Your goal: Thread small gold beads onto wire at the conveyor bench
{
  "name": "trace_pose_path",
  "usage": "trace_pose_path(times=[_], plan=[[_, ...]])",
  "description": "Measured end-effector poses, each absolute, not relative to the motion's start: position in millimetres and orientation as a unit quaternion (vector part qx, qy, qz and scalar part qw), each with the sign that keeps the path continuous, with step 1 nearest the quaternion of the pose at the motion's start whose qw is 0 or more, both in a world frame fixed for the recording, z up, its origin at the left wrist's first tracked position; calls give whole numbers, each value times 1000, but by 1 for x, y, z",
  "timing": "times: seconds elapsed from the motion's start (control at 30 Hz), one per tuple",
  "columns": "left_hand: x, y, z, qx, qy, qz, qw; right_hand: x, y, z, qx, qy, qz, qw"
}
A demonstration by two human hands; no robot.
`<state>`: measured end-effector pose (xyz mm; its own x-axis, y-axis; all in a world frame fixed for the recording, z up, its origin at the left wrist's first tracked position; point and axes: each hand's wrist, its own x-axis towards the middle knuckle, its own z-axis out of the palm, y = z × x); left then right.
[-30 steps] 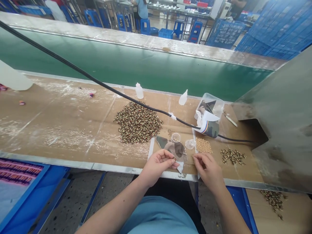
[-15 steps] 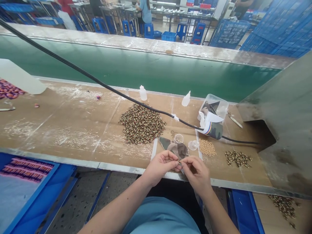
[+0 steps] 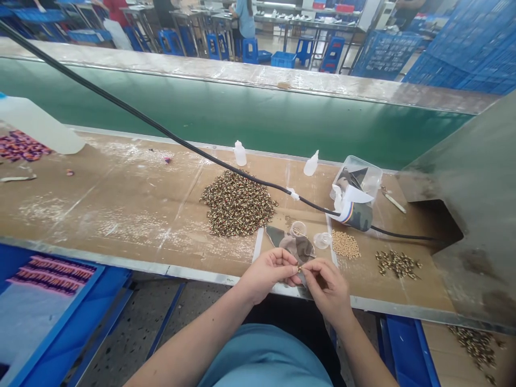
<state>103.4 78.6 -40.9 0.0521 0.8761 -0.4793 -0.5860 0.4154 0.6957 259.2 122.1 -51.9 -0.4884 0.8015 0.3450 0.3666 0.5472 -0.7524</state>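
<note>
Clamping the fingertips of left hand (image 3: pixel 269 275) and right hand (image 3: pixel 331 287) together on a tiny piece (image 3: pixel 299 268) at lower centre, hiding most of its shape. Partly covering camouflage cloth (image 3: pixel 289 243) just above. Seeing a brown heap (image 3: pixel 236 209) at centre, partly behind a black cable (image 3: pixel 133 113). Losing blue crates (image 3: pixel 471 40) past the upper-right edge.

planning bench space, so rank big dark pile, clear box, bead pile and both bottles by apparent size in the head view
1. Big dark pile
2. Clear box, partly covered
3. Bead pile
4. Left bottle and right bottle: too alike to rank
</note>
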Motion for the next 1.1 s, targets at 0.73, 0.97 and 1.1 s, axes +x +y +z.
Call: trace_pose_path(times=[0.73,0.97,1.1], plan=[[106,79,-41,164,473,515,696,259,124,-55,-338,-820,294,355],[111,74,-44,168,467,573,652,259,119,-54,-354,-792,308,390],[116,70,-50,202,475,603,609,259,115,-58,-361,-790,304,391]])
